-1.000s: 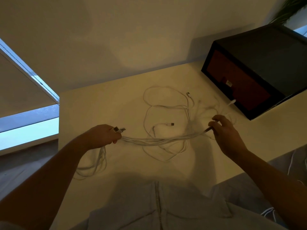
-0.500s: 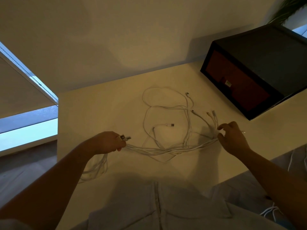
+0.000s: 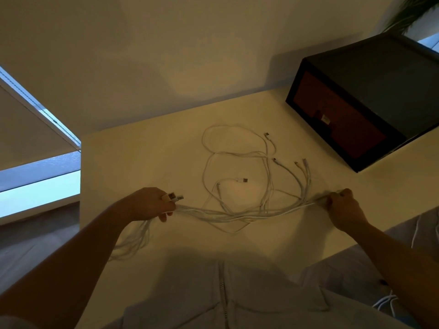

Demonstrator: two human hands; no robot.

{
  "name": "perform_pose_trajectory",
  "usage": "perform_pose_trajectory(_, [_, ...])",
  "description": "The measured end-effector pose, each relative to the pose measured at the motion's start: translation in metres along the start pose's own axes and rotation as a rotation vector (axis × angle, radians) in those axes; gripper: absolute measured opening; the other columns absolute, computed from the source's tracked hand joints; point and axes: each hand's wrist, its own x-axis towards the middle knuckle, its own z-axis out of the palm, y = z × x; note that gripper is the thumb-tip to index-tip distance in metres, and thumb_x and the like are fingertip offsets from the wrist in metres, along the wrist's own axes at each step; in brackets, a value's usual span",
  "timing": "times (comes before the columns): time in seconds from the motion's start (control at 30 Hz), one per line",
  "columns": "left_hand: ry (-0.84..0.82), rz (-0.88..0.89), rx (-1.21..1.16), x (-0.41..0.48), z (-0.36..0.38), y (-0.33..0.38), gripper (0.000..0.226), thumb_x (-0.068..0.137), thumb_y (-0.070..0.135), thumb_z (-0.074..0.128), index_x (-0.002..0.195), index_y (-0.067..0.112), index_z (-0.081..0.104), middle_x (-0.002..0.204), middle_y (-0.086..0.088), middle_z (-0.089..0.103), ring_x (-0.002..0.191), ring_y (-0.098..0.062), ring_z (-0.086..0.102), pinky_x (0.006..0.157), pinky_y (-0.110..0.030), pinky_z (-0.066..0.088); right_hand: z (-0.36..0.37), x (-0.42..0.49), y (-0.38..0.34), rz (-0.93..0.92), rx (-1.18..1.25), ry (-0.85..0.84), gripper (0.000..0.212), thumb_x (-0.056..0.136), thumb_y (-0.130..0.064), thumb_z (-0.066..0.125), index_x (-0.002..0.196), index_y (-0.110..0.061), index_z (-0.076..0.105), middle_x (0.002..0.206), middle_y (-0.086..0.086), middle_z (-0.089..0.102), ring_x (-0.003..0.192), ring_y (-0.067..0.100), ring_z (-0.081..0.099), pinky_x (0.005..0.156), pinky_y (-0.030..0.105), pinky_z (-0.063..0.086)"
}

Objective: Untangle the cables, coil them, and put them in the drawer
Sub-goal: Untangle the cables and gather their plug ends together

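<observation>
While left hand (image 3: 145,205) grips white cables (image 3: 237,216) by plugs, right hand (image 3: 342,205) pinches bundle's other end; loose loops on table (image 3: 142,162).

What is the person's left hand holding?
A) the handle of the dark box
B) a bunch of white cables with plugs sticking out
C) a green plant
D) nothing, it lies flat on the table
B: the left hand grips the white cables, with plugs poking out past its fingers; the right hand pinches the same bunch further along.
</observation>
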Motion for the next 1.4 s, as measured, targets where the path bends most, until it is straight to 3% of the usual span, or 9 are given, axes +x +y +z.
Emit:
perform_pose_trajectory(0.23, [0.355,0.024,0.085,-0.003,-0.004,0.011,0.036,0.093,0.047,0.053,0.110,0.019,0.068,0.110,-0.005,0.068,0.104,-0.025,0.060,0.087,-0.032,0.043,-0.018,0.002,-0.014,-0.147,0.018,0.019,0.010,0.096,-0.014,0.043,0.099,-0.018,0.051,0.091,0.013,0.055,0.076,0.027,0.050,0.062,0.032,0.039])
perform_pose_trajectory(0.33, [0.521,0.142,-0.035,-0.009,-0.006,0.031,0.019,0.089,0.034,0.064,0.100,0.021,0.071,0.100,-0.005,0.071,0.096,-0.026,0.063,0.080,-0.034,0.048,-0.035,0.006,-0.026,-0.226,-0.029,-0.110,0.017,0.097,-0.016,0.045,0.105,-0.015,0.060,0.088,0.007,0.060,0.079,0.021,0.053,0.068,0.031,0.041])
perform_pose_trajectory(0.47, [0.455,0.278,-0.072,-0.016,-0.010,0.072,0.013,0.077,0.018,0.072,0.073,0.027,0.064,0.076,0.000,0.068,0.077,-0.021,0.063,0.064,-0.031,0.044,-0.076,-0.007,-0.052,-0.315,-0.053,-0.296,0.015,0.100,-0.024,0.045,0.094,-0.020,0.057,0.075,-0.009,0.053,0.074,0.012,0.049,0.070,0.028,0.037])
perform_pose_trajectory(0.53, [0.449,0.400,-0.035,-0.022,-0.007,0.096,0.010,0.079,0.034,0.066,0.077,0.023,0.067,0.075,0.002,0.068,0.073,-0.018,0.062,0.059,-0.028,0.040,-0.097,-0.018,-0.062,-0.390,-0.023,-0.343,0.018,0.100,-0.026,0.046,0.098,-0.020,0.062,0.076,-0.008,0.057,0.074,0.011,0.052,0.068,0.026,0.039])
perform_pose_trajectory(0.63, [0.421,0.585,-0.017,-0.028,0.003,0.136,0.053,0.074,0.058,0.043,0.096,0.020,0.073,0.089,-0.001,0.073,0.083,-0.019,0.067,0.071,-0.032,0.050,-0.124,-0.032,-0.072,-0.472,0.150,-0.429,0.020,0.098,-0.025,0.050,0.099,-0.018,0.068,0.075,-0.007,0.059,0.069,0.007,0.052,0.066,0.021,0.040])
perform_pose_trajectory(0.83, [0.255,0.548,0.010,-0.018,0.038,0.205,0.042,0.078,0.053,0.070,0.114,0.033,0.064,0.103,0.006,0.070,0.093,-0.012,0.064,0.082,-0.033,0.052,-0.156,-0.037,-0.093,-0.644,0.388,-0.569,0.022,0.098,-0.024,0.049,0.097,-0.018,0.070,0.074,-0.003,0.059,0.068,0.008,0.051,0.069,0.025,0.042])
perform_pose_trajectory(0.93, [0.227,0.489,-0.074,-0.010,0.041,0.216,0.009,0.085,0.031,0.061,0.081,0.024,0.064,0.078,0.003,0.067,0.073,-0.016,0.061,0.072,-0.041,0.052,-0.165,-0.029,-0.091,-0.709,0.366,-0.545,0.023,0.098,-0.026,0.048,0.091,-0.017,0.068,0.070,-0.005,0.057,0.064,0.005,0.049,0.065,0.020,0.041])
perform_pose_trajectory(1.2, [0.231,0.428,-0.154,0.006,0.038,0.229,0.023,0.092,0.023,0.053,0.076,0.037,0.061,0.080,0.008,0.063,0.070,-0.014,0.058,0.065,-0.032,0.044,-0.147,-0.011,-0.057,-1.054,-0.364,-0.043,0.025,0.098,-0.031,0.047,0.123,-0.032,0.054,0.105,-0.010,0.059,0.099,0.010,0.041,0.080,0.026,0.028])
perform_pose_trajectory(1.4, [0.209,0.409,-0.157,0.013,0.033,0.239,0.021,0.090,0.020,0.057,0.074,0.032,0.063,0.081,0.015,0.061,0.080,-0.005,0.056,0.069,-0.022,0.040,-0.139,-0.007,-0.032,-1.100,-0.331,-0.139,0.039,0.097,-0.012,0.049,0.134,-0.022,0.043,0.130,-0.001,0.054,0.113,0.016,0.052,0.094,0.027,0.041])
